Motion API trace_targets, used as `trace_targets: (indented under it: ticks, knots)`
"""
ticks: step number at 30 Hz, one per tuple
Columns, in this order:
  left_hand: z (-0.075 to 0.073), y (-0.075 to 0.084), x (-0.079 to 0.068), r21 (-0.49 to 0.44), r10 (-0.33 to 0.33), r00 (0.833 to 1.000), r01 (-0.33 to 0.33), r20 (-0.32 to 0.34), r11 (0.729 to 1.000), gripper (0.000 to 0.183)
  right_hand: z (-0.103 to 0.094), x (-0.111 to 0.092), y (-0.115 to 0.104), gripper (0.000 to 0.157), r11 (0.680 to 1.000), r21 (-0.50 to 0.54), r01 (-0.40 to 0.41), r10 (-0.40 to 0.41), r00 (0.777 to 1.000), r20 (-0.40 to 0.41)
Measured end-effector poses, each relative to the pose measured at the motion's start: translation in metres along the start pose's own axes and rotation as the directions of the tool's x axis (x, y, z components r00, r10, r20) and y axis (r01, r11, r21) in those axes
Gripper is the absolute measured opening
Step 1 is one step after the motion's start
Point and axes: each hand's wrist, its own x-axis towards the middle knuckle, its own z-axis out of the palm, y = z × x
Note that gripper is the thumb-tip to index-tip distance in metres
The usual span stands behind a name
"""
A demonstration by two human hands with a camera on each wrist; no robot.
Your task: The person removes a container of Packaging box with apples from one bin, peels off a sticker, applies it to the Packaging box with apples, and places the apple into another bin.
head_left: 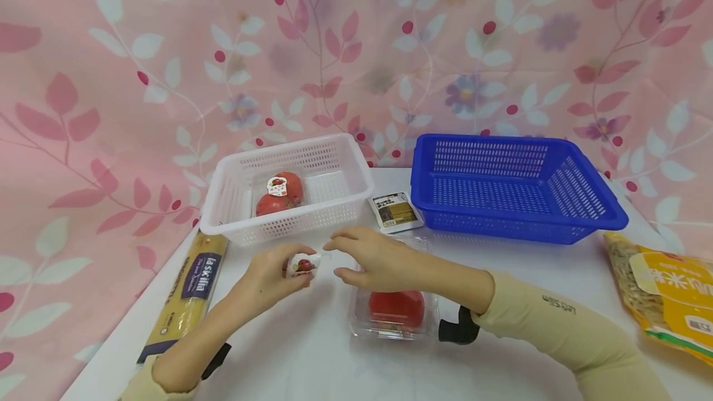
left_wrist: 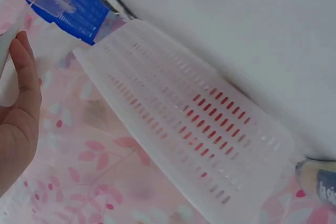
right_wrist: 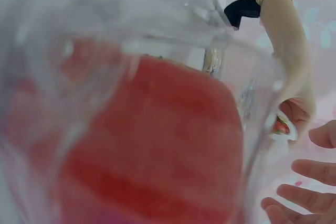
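My left hand (head_left: 270,274) pinches a small white sticker (head_left: 305,263) with a red tomato picture between thumb and fingers. In the left wrist view, pale sheet-like material (left_wrist: 6,59) shows at its fingertips. My right hand (head_left: 384,255) hovers over a clear plastic box (head_left: 359,320), its fingers spread and pointing towards the sticker, with nothing gripped. Inside the box lies a red tomato (head_left: 397,309); the right forearm hides part of the box. The right wrist view shows the tomato (right_wrist: 173,145) through the lid close up, and the fingertips (right_wrist: 310,167) apart from the sticker.
A white basket (head_left: 223,224) at the back left holds a boxed pair of tomatoes (head_left: 278,200) bearing a similar sticker. Beside it are a small flat pack (head_left: 397,212) and a blue basket (head_left: 501,224). A spaghetti packet (head_left: 186,296) lies left, a yellow bag (head_left: 668,289) right.
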Motion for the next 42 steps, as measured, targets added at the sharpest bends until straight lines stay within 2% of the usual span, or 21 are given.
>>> trace_targets:
  ticks: [5,9,12,16,19,23,26,31,35,39,42]
  knots:
    - [-0.006,0.017,0.007,0.017,0.102,0.994,-0.101,-0.043,0.995,0.04,-0.003,0.0,0.001,0.032,0.996,0.032,0.089,-0.084,0.986,-0.145]
    - [-0.01,0.033,0.016,0.013,0.19,0.977,-0.189,-0.099,0.982,0.043,-0.01,-0.003,0.0,0.027,0.991,0.055,0.124,-0.107,0.964,-0.244]
    - [-0.009,0.044,0.023,-0.029,0.234,0.963,-0.24,-0.131,0.97,0.046,-0.014,-0.007,-0.001,0.025,0.989,0.061,0.134,-0.108,0.941,-0.321]
    - [0.0,0.058,0.035,-0.089,0.289,0.946,-0.304,-0.149,0.949,0.048,-0.019,-0.017,0.003,0.02,0.989,0.062,0.135,-0.095,0.896,-0.433]
    - [0.007,0.065,0.042,-0.139,0.323,0.935,-0.343,-0.148,0.929,0.049,-0.019,-0.025,0.008,0.016,0.989,0.065,0.134,-0.085,0.869,-0.488]
    - [0.015,0.072,0.048,-0.227,0.364,0.921,-0.387,-0.139,0.894,0.049,-0.019,-0.037,0.014,0.017,0.988,0.089,0.126,-0.063,0.859,-0.508]
    - [0.018,0.076,0.052,-0.258,0.389,0.911,-0.412,-0.138,0.874,0.05,-0.019,-0.045,0.017,0.021,0.983,0.12,0.138,-0.057,0.854,-0.517]
    - [0.02,0.084,0.058,-0.251,0.41,0.905,-0.426,-0.114,0.869,0.057,-0.019,-0.052,0.021,0.025,0.969,0.12,0.214,-0.109,0.816,-0.568]
    - [0.023,0.09,0.062,-0.252,0.436,0.896,-0.442,-0.081,0.861,0.058,-0.019,-0.057,0.025,0.022,0.969,0.1,0.226,-0.124,0.794,-0.596]
    - [0.028,0.092,0.066,-0.255,0.48,0.873,-0.484,-0.084,0.837,0.054,-0.018,-0.064,0.026,0.019,0.97,0.121,0.213,-0.101,0.8,-0.592]
    - [0.03,0.09,0.066,-0.272,0.482,0.872,-0.487,-0.091,0.83,0.048,-0.016,-0.066,0.026,0.019,0.969,0.136,0.206,-0.09,0.808,-0.583]
